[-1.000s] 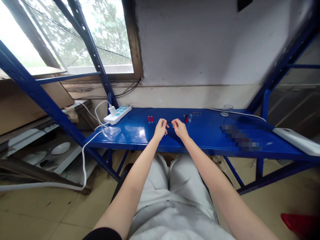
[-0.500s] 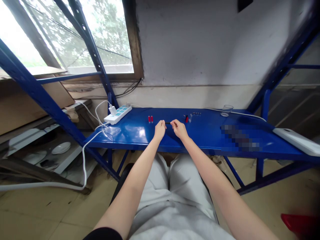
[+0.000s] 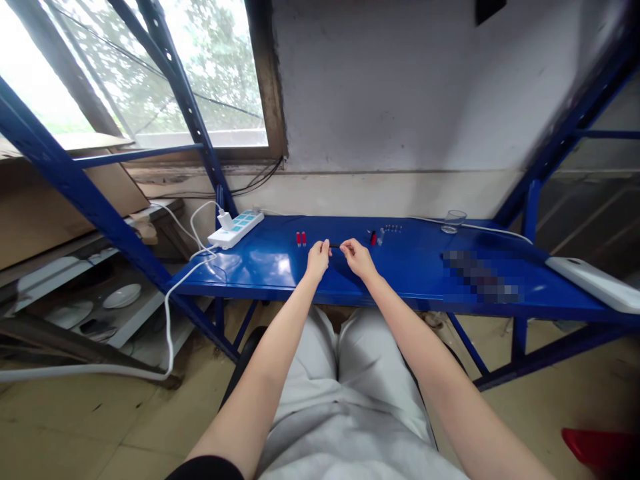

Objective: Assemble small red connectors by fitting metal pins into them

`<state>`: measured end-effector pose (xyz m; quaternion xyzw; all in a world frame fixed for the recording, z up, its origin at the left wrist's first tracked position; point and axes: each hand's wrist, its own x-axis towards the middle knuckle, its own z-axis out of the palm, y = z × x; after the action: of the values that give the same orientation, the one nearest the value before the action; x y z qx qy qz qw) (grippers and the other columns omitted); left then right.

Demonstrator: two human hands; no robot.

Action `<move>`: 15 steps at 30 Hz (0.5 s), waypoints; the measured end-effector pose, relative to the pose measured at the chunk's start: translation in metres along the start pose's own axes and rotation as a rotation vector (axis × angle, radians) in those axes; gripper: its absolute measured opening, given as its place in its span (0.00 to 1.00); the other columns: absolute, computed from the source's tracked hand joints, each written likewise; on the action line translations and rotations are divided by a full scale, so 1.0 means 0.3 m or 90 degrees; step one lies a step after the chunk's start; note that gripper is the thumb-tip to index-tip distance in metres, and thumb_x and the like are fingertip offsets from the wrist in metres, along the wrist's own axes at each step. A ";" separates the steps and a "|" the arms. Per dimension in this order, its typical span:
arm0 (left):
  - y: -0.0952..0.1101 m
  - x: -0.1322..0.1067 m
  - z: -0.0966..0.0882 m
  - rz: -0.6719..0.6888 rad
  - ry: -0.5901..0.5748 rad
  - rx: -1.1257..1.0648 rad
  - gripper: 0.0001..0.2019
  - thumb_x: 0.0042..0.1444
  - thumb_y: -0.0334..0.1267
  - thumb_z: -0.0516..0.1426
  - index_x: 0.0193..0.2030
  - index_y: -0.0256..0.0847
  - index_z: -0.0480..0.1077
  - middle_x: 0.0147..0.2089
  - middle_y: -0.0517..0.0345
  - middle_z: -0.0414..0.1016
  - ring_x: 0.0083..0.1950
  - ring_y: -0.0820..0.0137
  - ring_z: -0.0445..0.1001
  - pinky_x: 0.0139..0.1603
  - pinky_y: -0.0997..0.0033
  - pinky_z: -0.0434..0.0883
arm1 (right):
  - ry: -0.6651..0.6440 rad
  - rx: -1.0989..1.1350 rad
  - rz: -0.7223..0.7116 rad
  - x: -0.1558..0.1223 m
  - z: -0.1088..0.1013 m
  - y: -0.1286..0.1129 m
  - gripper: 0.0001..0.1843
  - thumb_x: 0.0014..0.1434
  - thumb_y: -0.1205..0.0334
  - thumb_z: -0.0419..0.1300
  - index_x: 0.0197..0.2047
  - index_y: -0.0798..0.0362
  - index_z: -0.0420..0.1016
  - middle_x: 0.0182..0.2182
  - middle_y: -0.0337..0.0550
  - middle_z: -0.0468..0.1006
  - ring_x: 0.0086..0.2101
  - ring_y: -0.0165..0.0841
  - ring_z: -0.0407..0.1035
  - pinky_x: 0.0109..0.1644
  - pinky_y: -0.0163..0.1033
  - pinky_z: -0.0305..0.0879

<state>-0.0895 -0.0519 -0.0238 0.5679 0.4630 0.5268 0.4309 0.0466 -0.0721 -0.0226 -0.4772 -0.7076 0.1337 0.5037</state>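
Note:
Between my hands, just above the front of the blue table [image 3: 260,280], runs a thin black stick-like piece [image 3: 335,247]. My left hand [image 3: 319,257] is closed on its left end, and the fingertips of my right hand [image 3: 356,256] pinch its right end. The fingers hide both ends, so its exact kind does not show. Beyond my left hand stand two small red-topped tubes [image 3: 301,239]. Past my right hand are a small red and black piece [image 3: 373,238] and a small clear tube [image 3: 381,236], with several tiny metallic bits [image 3: 393,228] behind them.
A white power strip [image 3: 236,229] with a plugged-in charger and cable lies at the table's left end. Toward the right are a clear glass [image 3: 453,221], a blurred-out dark object [image 3: 481,277] and a white device [image 3: 595,283]. Blue frame posts rise at both sides.
My left hand has shifted very slightly to the left. The right hand and the things on the table look the same.

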 end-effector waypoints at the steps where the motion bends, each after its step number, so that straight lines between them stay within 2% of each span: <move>1: -0.001 -0.001 -0.001 0.013 0.006 0.002 0.18 0.58 0.50 0.47 0.25 0.39 0.59 0.18 0.66 0.57 0.15 0.81 0.53 0.16 0.80 0.52 | 0.000 0.011 0.003 0.001 0.002 0.003 0.12 0.59 0.53 0.49 0.36 0.51 0.67 0.27 0.42 0.73 0.26 0.32 0.66 0.31 0.35 0.59; 6: -0.002 -0.001 -0.002 0.065 0.024 0.005 0.14 0.58 0.46 0.48 0.28 0.39 0.61 0.21 0.65 0.62 0.15 0.81 0.54 0.16 0.80 0.54 | 0.003 0.028 0.036 0.001 0.005 0.002 0.14 0.58 0.50 0.50 0.37 0.51 0.66 0.29 0.42 0.73 0.26 0.31 0.66 0.31 0.36 0.60; 11: -0.002 0.000 -0.003 0.093 0.032 0.023 0.12 0.57 0.45 0.49 0.29 0.39 0.63 0.24 0.63 0.66 0.18 0.81 0.58 0.20 0.79 0.57 | -0.001 0.017 0.046 -0.001 -0.005 -0.015 0.15 0.59 0.49 0.48 0.33 0.51 0.66 0.23 0.39 0.70 0.23 0.30 0.63 0.29 0.35 0.58; 15: -0.004 0.000 -0.003 0.091 0.033 0.061 0.15 0.57 0.47 0.48 0.26 0.39 0.62 0.22 0.62 0.64 0.20 0.79 0.60 0.22 0.78 0.59 | 0.012 0.007 0.043 -0.001 -0.009 -0.017 0.15 0.58 0.49 0.48 0.30 0.51 0.65 0.21 0.38 0.68 0.22 0.30 0.61 0.28 0.35 0.56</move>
<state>-0.0905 -0.0518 -0.0250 0.6057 0.4568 0.5480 0.3522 0.0462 -0.0758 -0.0182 -0.4989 -0.6858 0.1501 0.5081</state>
